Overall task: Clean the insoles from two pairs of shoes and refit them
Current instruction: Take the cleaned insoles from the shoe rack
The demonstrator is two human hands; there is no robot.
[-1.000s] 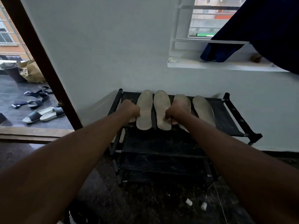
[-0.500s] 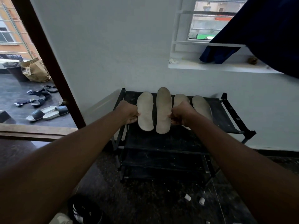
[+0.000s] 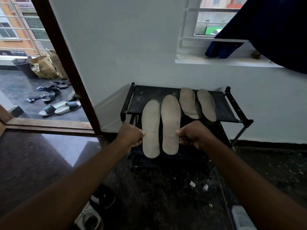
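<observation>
Both hands are out in front of the black shoe rack. The left hand pinches the left insole by its outer edge, and the right hand pinches the right insole likewise, each grip curled tight with fingertips hidden behind the sole. A further pair of insoles lies on the rack's top shelf. Low down, a shoe is cut off by the picture's edge.

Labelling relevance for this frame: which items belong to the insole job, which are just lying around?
Job: left hand and right hand; left-hand insole and right-hand insole, gripped by their edges; third insole and fourth insole lying on the shoe rack; sneakers on the floor, probably.
Lying about: slides outside the door; paper bags; blue cloth by the window; white bits on the floor.
</observation>
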